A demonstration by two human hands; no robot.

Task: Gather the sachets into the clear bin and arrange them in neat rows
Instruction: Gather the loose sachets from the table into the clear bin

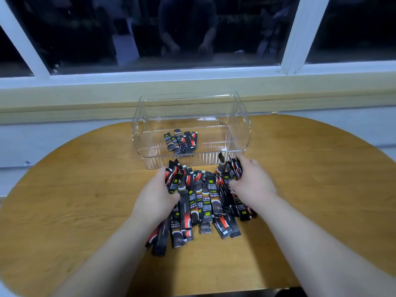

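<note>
A pile of black and red sachets [203, 202] lies on the wooden table in front of the clear bin [242, 125]. Several sachets [181, 142] lie side by side on the bin's floor, left of centre. My left hand [156, 196] grips a bunch of sachets at the pile's left side. At the pile's right side, my right hand [250, 181] holds another bunch, their ends sticking up close to the bin's front wall. Both forearms reach in from the bottom of the view.
The oval wooden table [85, 200] stands against a wall under a window [192, 39] with a pale sill [85, 97]. The bin sits at the table's far edge. Bare wood shows to the left and right of the pile.
</note>
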